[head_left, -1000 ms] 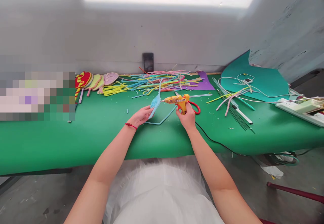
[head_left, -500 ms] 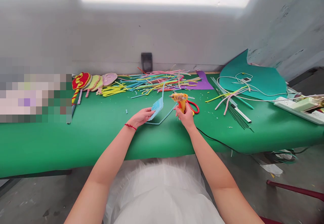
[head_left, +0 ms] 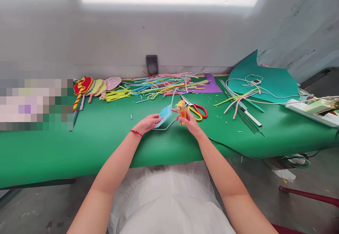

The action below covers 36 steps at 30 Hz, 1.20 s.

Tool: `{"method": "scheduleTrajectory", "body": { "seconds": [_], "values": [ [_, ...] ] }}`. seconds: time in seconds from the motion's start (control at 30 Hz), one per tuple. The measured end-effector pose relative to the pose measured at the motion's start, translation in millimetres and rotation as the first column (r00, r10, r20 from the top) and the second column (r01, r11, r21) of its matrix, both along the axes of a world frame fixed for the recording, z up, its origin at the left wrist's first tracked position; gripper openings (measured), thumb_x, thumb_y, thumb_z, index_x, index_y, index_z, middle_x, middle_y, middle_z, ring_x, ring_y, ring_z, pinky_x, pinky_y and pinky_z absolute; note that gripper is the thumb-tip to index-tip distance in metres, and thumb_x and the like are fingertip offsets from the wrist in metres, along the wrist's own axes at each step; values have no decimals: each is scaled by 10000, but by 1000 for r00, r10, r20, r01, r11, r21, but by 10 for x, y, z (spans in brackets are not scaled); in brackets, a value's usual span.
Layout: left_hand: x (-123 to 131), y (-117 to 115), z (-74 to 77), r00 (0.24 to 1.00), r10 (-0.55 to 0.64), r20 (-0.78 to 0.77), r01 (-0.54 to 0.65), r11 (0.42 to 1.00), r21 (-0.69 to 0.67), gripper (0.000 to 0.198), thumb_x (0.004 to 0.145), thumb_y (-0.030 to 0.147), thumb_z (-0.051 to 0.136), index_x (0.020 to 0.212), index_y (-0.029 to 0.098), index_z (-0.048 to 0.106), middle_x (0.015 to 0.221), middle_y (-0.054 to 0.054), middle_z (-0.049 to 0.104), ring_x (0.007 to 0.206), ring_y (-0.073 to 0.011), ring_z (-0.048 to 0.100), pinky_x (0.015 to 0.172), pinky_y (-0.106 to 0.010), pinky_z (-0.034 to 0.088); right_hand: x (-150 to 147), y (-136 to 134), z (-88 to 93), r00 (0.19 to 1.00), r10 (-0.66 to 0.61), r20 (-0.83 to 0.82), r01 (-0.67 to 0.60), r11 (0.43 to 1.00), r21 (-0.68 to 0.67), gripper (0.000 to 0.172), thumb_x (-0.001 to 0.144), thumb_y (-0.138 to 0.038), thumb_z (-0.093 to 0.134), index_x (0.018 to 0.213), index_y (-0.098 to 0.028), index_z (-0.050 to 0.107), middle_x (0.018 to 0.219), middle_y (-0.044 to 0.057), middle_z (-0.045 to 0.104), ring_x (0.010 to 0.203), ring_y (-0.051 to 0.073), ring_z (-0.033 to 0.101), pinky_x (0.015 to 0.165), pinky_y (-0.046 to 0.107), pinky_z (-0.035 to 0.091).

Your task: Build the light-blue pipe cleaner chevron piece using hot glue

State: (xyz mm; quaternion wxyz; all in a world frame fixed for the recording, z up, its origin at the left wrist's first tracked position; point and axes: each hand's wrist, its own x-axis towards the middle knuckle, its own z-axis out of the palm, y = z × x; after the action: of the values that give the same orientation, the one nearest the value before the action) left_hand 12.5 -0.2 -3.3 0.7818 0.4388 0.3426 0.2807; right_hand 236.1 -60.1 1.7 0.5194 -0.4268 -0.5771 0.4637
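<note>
Evidently bent right fingers (head_left: 186, 120) around glue gun (head_left: 181, 106)

Teal sheet (head_left: 282, 80) near white power strip (head_left: 302, 108); purple sheet (head_left: 215, 86) farther left.

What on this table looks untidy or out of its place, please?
The pipe cleaners lie in a crisscross heap at the back of the green tabletop, and a short blue offcut lies apart from them. It looks like ordinary craft clutter; I see no clear spill or damage.
</note>
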Motion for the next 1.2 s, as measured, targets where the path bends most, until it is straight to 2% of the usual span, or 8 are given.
{"method": "scheduleTrajectory", "body": {
  "seconds": [0.17,0.3,0.37,0.43,0.53,0.63,0.9,1.2],
  "values": [
    [3,3,-4,999,39,3,-39,999,-8,271,663,181,800,905,109,702,826,-29,656,650,-64,549,645,-208,424,5,-11,15,999,-36,22,37,999,-20,466,756,-444,619,1153,-222,517,879,49,634,786,194,582,576,282,440],
    [-1,-4,11,999,41,15,-41,999,2,238,684,187,788,891,110,699,813,-29,656,642,-61,554,635,-201,434,-4,3,11,1000,8,18,-8,1000,-2,430,758,-438,609,1114,-215,522,975,65,640,772,183,578,559,276,425],
    [-1,-11,27,999,47,26,-47,999,3,236,689,181,782,897,110,695,804,-26,656,634,-59,555,628,-197,437,-4,22,-5,1000,-7,27,8,1000,-7,407,751,-450,605,1069,-210,520,937,56,634,729,174,566,536,273,411],
    [2,-19,51,997,65,47,-65,998,-2,232,691,167,777,898,109,691,788,-21,654,626,-57,554,617,-190,437,5,42,-22,991,-106,81,108,994,-15,362,740,-460,608,986,-209,522,827,26,599,658,157,524,519,272,394],
    [4,-30,91,989,117,89,-116,993,-21,207,689,153,770,873,112,685,745,-12,645,604,-57,549,612,-185,446,32,59,-34,934,-296,201,294,955,43,293,721,-442,622,856,-209,507,704,-17,504,605,135,439,541,278,375],
    [3,-30,115,978,163,131,-158,987,-41,209,678,149,773,862,119,679,720,-6,636,590,-63,552,609,-189,457,50,58,-26,884,-383,267,368,924,106,261,719,-417,612,797,-208,476,676,-30,460,612,130,404,579,285,367],
    [-3,-32,134,954,257,153,-249,966,-67,167,704,148,745,849,127,666,706,-5,626,614,-83,576,610,-210,462,33,54,-30,837,-405,369,376,914,152,246,731,-414,571,814,-206,472,679,-37,441,602,123,361,580,279,331],
    [-9,-35,129,960,254,118,-249,967,-52,199,696,181,760,868,137,668,729,-1,630,637,-82,579,653,-224,465,34,43,-19,834,-403,377,370,915,160,254,746,-428,560,844,-206,482,692,-27,451,605,132,365,596,289,339]
  ]
}}
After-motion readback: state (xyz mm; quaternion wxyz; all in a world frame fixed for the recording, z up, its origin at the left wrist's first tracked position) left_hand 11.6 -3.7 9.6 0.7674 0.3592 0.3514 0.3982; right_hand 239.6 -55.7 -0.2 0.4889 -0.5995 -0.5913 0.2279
